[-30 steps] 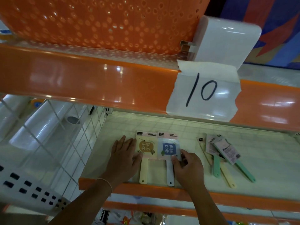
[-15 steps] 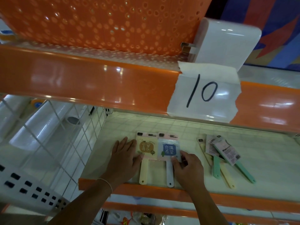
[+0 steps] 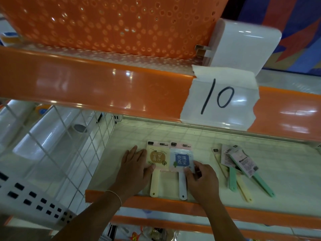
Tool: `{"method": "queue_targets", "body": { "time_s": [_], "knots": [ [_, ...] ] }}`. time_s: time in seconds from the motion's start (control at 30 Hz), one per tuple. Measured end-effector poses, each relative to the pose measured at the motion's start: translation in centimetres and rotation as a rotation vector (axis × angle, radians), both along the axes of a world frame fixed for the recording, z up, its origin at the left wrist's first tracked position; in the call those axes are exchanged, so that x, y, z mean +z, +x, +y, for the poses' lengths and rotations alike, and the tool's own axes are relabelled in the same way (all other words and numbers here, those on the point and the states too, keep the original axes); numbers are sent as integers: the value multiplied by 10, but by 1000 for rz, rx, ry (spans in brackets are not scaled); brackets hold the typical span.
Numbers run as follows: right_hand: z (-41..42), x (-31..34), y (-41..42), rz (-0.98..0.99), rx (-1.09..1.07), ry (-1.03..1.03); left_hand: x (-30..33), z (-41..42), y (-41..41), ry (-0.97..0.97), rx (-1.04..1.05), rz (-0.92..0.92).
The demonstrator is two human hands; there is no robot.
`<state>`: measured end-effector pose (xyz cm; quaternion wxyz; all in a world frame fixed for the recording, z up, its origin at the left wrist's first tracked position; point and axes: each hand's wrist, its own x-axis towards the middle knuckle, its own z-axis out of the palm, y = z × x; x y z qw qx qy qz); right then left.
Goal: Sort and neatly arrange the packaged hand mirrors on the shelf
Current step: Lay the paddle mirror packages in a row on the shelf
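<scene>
Two packaged hand mirrors lie side by side, touching, near the front edge of the shelf (image 3: 173, 134), handles toward the person: a yellow mirror (image 3: 157, 160) on the left and a blue mirror (image 3: 181, 160) on the right. The left hand (image 3: 133, 169) lies flat with straight fingers against the yellow mirror's left edge, its thumb touching the pack's lower corner. The right hand (image 3: 202, 178) has its fingers curled and pinches the lower right corner of the blue mirror's pack. To the right, well apart from the pair, a loose pile of mirrors (image 3: 241, 164) lies overlapping at angles, with green and yellow handles showing. On the shelf above sits an orange perforated basket (image 3: 112, 23); its contents cannot be seen. A paper label (image 3: 220, 98) marked 10 is taped on that shelf's orange front. A white wire divider (image 3: 83, 141) stands left of the mirrors.
</scene>
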<state>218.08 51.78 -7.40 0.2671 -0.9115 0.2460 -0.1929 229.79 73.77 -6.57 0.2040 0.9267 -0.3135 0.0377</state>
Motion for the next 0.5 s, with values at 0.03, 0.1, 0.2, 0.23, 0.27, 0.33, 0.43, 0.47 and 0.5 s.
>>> {"method": "queue_targets", "body": {
  "time_s": [0.03, 0.1, 0.2, 0.23, 0.27, 0.33, 0.43, 0.47, 0.5],
  "knots": [
    [0, 0, 0, -6, -2, 6, -1, 0, 0, -1, -1, -2],
    [1, 2, -1, -22, -8, 15, -1, 0, 1, -1, -1, 3],
    [2, 4, -1, -26, -9, 20, 0, 0, 0, -6, 3, 19],
    [3, 4, -1, -25, -8, 22, 0, 0, 0, -9, 2, 22],
    [3, 5, -1, -24, -6, 25, 0, 0, 0, -9, 1, 19],
    [4, 6, -2, -24, -2, 27, 0, 0, 0, -3, 2, 18],
    [4, 8, -2, -17, 2, 31, 1, 0, -1, -15, 3, 19],
    [4, 8, -2, -11, 4, 29, 2, 0, -1, -17, 5, 20],
    [4, 8, -2, -4, 4, 30, 2, -1, -1, -17, 5, 24]
  ]
}}
